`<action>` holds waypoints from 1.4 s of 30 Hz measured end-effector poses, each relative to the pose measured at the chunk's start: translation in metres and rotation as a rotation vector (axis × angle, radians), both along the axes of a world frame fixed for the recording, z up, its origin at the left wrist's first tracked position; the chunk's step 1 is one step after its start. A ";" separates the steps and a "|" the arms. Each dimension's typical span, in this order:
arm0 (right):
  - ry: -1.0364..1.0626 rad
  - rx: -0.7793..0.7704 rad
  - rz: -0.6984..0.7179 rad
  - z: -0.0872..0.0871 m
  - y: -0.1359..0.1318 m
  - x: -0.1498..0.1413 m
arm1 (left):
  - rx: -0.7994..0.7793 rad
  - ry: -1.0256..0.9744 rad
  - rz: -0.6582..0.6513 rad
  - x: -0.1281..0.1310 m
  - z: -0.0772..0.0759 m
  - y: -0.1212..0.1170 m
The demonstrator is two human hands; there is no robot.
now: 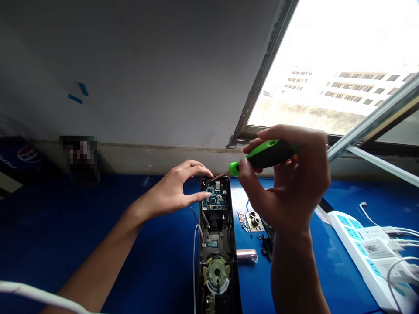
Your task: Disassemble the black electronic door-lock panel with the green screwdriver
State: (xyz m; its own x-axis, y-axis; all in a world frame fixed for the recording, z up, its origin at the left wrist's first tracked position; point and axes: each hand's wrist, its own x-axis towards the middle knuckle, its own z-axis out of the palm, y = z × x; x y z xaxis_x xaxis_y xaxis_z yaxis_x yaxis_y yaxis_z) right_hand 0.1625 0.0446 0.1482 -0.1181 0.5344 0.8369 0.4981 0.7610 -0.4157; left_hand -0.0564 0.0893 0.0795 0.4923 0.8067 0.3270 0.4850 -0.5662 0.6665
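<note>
In my right hand (288, 174) is a green and black screwdriver (268, 155), held at a slant. Its shaft points down to the left, with the tip at the upper left corner of a blue circuit board (214, 201). The board sits at the far end of a long black open housing (233, 244), which also holds a round metal speaker-like part (216, 271) and loose wires. My left hand (180, 187) reaches in from the left, thumb and fingers apart, fingertips touching the housing's far edge and the thumb over the board.
Right of the housing lie a small board with round metal parts (254, 221), several loose screws (245, 227) and a pinkish cylinder (247, 256). A white power strip (356, 257) with plugged-in chargers and cables stands at the right. Wall and window rise behind the blue tabletop (157, 270).
</note>
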 end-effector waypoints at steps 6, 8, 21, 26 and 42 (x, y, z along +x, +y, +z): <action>-0.008 0.129 -0.067 0.007 -0.003 0.018 | 0.236 0.012 0.036 0.009 0.001 -0.001; -0.037 0.099 -0.110 0.011 -0.006 0.026 | 0.253 0.037 0.025 0.012 0.000 -0.003; -0.324 -0.233 -0.075 0.014 -0.013 0.099 | 0.050 0.203 -0.206 0.062 0.016 -0.041; -0.413 -0.407 -0.067 0.012 -0.015 0.124 | 0.055 0.340 -0.308 0.100 0.017 -0.031; -0.391 -0.581 -0.058 0.010 -0.026 0.149 | 0.057 0.673 -0.437 0.187 -0.038 0.005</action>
